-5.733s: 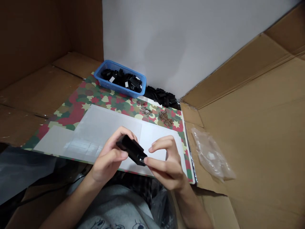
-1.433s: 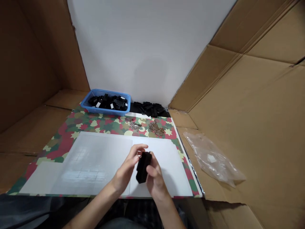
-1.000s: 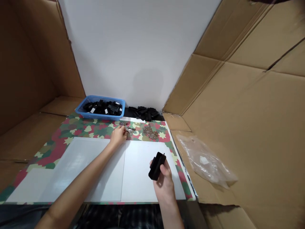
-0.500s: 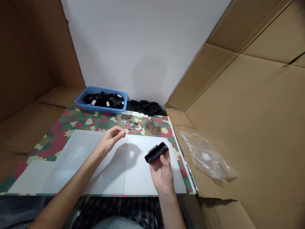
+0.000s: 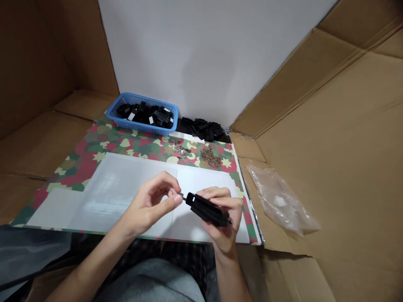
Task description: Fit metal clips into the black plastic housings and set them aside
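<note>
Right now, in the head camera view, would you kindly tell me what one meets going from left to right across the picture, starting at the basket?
Blue plastic basket → silver metal bits → copper-brown metal bits → clear plastic bag

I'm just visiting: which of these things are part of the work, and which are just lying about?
In use: the right hand holding a black plastic block; the left hand pinching a small thin piece at the block's end.

Lying about: a blue basket of black blocks; loose black blocks; a silvery heap; a brownish heap; a clear plastic bag.
</note>
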A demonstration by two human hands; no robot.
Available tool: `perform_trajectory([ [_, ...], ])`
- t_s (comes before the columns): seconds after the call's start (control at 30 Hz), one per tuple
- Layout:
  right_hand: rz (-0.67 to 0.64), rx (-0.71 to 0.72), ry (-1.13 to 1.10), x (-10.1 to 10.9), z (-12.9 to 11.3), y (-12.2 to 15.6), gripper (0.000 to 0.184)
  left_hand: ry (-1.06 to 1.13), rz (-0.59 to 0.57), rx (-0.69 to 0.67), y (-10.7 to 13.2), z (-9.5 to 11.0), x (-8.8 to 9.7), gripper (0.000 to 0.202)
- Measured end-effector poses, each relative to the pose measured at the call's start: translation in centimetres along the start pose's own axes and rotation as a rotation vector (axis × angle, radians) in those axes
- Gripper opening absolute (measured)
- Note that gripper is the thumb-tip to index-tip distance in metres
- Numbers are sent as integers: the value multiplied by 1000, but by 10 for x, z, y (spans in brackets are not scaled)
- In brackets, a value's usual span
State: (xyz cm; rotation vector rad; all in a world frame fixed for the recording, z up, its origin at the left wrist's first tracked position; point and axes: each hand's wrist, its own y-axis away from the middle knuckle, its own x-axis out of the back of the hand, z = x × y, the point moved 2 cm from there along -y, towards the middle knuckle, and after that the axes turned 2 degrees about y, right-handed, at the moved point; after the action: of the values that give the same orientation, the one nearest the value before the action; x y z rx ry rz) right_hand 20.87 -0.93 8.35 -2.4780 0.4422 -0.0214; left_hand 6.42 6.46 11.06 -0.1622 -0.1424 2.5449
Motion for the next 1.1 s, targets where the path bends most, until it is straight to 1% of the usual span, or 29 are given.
perform_trajectory([
  [0.17, -27, 16, 5, -1, -3, 1, 29, -29, -55, -26, -1, -4, -3, 14],
  [0.33, -24, 7, 43, -1, -2, 3, 29, -6, -97, -2, -2, -8, -4, 15],
  [0.4, -7, 3, 22, -3, -1, 3, 26, 91, -130, 53, -3, -12, -6, 19],
  [0.53, 68, -13, -70, -11, 0, 4, 22, 440, -282, 237, -1, -21, -15, 33],
  [0.57, 93, -8, -92, -14, 0, 4, 21, 519, -303, 271, -1, -22, -19, 36],
  [0.63, 142, 13, -108, -18, -3, 3, 19, 626, -303, 315, 0, -24, -25, 38],
  [0.73, 201, 38, -59, -21, -5, 1, 15, 664, -269, 337, 2, -25, -31, 40],
  [0.77, 224, 36, -43, -22, -5, 1, 14, 645, -259, 320, 2, -24, -31, 40],
  [0.83, 265, 12, -44, -22, -4, 2, 15, 534, -259, 217, 3, -22, -29, 43],
  [0.9, 289, -38, -91, -22, 1, 6, 17, 306, -232, 40, 5, -18, -24, 40],
  [0.93, 283, -65, -125, -21, 5, 9, 19, 176, -195, -51, 7, -16, -20, 35],
  [0.97, 261, -91, -160, -19, 9, 11, 20, 55, -150, -129, 9, -13, -17, 29],
  [1.03, 174, -142, -206, -11, 17, 13, 22, -135, -46, -240, 12, -8, -11, 17],
  [1.1, 91, -192, -184, 2, 24, 11, 32, -277, 10, -311, 16, -3, -7, 16],
])
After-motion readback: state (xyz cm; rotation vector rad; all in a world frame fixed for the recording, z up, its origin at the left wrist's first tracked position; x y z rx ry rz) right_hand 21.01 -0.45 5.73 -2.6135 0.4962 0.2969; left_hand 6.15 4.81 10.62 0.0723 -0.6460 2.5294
